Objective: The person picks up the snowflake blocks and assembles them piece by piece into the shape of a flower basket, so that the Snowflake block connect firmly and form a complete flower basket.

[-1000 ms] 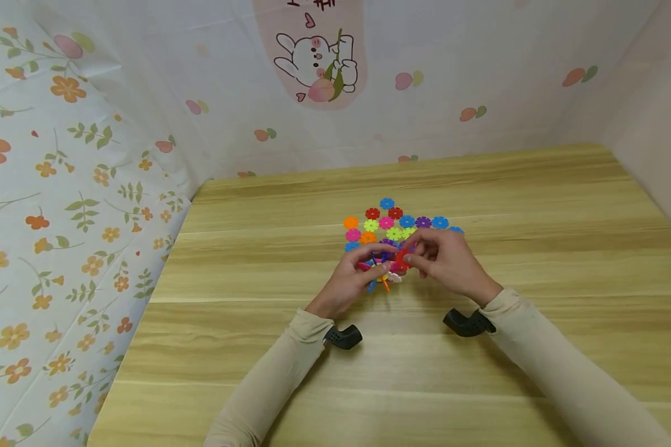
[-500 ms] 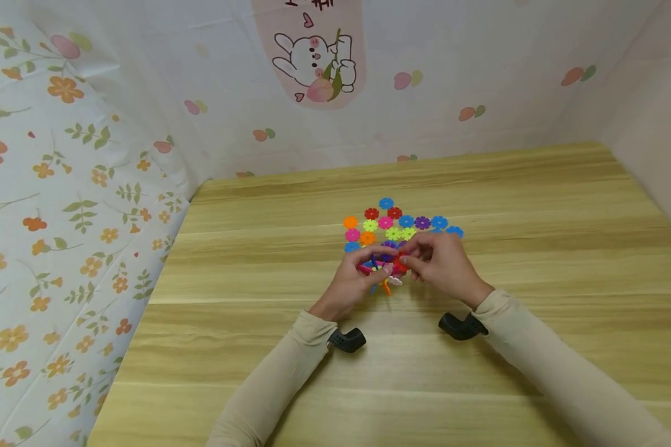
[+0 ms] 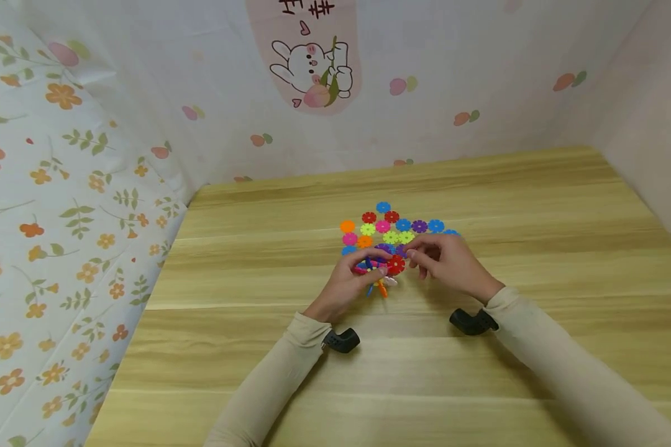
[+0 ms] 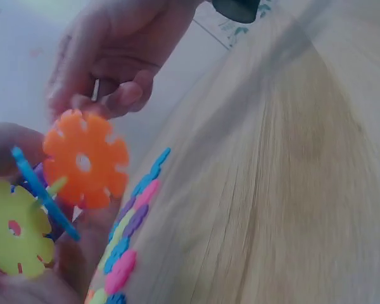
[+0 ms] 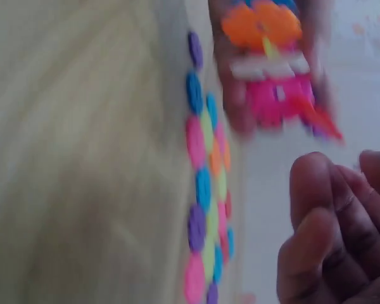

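In the head view my left hand [image 3: 343, 279] grips a cluster of interlocked, notched plastic flower discs above the table. A red disc [image 3: 396, 265] on its right side faces up. The left wrist view shows the cluster's orange disc [image 4: 107, 164] and yellow disc [image 4: 16, 237], with a blue disc [image 4: 44, 193] edge-on between them. Pink [image 5: 266, 101] and white [image 5: 269, 67] discs of it appear in the right wrist view. My right hand [image 3: 450, 264] is just right of the red disc, fingers loosely bent and apart from it, with nothing between them.
Loose flower discs [image 3: 383, 226] in several colours lie flat on the wooden table [image 3: 257, 248], just beyond my hands. A patterned cloth [image 3: 212, 74] hangs behind the table and along its left. Each wrist carries a black camera mount [image 3: 341, 340].
My right fingers have let go of the red disc and drawn slightly right. The red disc now shows its full face on the cluster. My left hand keeps its grip.
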`<state>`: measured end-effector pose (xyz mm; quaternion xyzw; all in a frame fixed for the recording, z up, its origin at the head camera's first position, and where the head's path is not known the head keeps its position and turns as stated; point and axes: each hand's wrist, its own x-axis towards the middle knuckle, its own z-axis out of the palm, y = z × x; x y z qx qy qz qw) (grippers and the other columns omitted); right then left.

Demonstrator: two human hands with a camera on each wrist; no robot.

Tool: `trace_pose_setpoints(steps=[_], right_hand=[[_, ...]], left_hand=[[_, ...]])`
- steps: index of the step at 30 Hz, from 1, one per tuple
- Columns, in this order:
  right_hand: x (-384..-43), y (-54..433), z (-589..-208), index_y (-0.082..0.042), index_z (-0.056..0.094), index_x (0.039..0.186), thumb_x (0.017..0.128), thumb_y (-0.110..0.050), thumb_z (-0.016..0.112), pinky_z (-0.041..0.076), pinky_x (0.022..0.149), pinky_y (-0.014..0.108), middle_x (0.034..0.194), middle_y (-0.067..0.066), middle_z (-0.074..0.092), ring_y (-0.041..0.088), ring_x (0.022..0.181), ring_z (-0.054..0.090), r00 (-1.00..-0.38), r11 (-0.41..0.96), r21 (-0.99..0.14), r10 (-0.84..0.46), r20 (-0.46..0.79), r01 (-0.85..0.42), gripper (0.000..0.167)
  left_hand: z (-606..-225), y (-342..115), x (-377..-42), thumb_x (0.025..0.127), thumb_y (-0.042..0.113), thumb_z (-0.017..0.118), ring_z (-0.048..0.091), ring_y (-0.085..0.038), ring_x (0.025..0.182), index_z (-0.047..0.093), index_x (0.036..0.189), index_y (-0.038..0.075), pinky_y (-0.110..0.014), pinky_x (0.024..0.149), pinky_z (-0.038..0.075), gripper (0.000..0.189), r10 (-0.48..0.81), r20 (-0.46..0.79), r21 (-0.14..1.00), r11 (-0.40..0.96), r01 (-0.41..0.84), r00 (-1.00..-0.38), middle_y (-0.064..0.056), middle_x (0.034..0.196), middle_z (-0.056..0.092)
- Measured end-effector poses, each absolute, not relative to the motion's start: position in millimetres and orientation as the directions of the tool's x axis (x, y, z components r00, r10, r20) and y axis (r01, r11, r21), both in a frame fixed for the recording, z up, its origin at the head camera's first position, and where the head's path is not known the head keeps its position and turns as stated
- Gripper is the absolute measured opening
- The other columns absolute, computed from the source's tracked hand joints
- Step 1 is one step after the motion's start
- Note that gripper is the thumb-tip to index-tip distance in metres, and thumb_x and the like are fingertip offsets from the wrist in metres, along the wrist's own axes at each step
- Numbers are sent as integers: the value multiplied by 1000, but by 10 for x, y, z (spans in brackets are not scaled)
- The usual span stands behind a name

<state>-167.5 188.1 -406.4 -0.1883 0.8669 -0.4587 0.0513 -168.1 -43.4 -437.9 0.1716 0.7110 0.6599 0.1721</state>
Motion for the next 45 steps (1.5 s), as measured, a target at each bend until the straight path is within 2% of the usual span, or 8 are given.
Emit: trace_pose_setpoints(steps=[5,9,12,16,27,33,38,45], right_hand=[[-1836,2096,-4017,0,71,99,91,-6,69,51,60,31,85,10,71,21,67,63,-917,708,-600,-380,119,-371,10],[-1977,2232,-4027,2,71,99,86,-8,73,54,72,46,95,17,70,30,82,65,-929,831,-423,-362,82,-361,16],[-2057,2293,-4070,4,69,102,86,-10,74,53,78,53,102,24,65,37,90,62,-950,886,-359,-313,5,-294,22],[-2119,2335,-4142,4,68,103,87,-10,73,53,78,53,102,25,62,37,88,61,-960,912,-326,-277,-38,-250,22],[-2121,2346,-4168,3,67,95,81,-5,77,50,75,46,87,17,61,30,82,55,-953,869,-424,-301,-41,-256,19],[-2063,2370,-4163,1,69,92,86,-4,72,44,68,38,78,9,60,24,74,52,-941,830,-484,-336,-36,-277,9],[-1994,2354,-4157,0,69,96,90,-5,68,47,67,35,82,8,66,20,73,58,-935,802,-526,-353,-36,-282,8],[-1848,2182,-4099,3,63,106,92,-2,66,51,58,27,78,11,67,19,60,64,-927,654,-710,-374,-5,-260,16]], left_hand=[[-4388,-482,-1685,100,13,59,62,-21,113,68,125,8,-31,93,52,27,473,34,997,41,61,-880,-6,130,65],[-4392,-506,-1684,100,12,57,58,-19,115,68,124,9,-29,91,51,26,454,34,996,57,68,-890,-4,130,64],[-4394,-510,-1679,100,11,57,56,-20,114,68,122,7,-28,87,49,25,445,27,996,63,61,-895,-6,128,62],[-4401,-509,-1672,101,12,55,54,-20,113,66,121,5,-28,88,48,24,446,20,997,55,50,-895,-8,127,61],[-4406,-479,-1684,105,14,48,57,-21,112,65,121,2,-29,92,50,26,482,30,999,-26,20,-876,-9,128,59],[-4411,-465,-1683,104,13,49,58,-19,105,65,122,3,-26,85,49,26,461,22,1000,-22,13,-887,-8,126,60],[-4396,-480,-1664,103,13,52,58,-17,102,64,124,5,-25,83,50,26,451,12,1000,-5,11,-892,-8,128,59],[-4409,-479,-1669,101,16,57,60,-16,106,64,124,5,-24,86,51,26,456,20,1000,-18,13,-890,-7,130,59]])
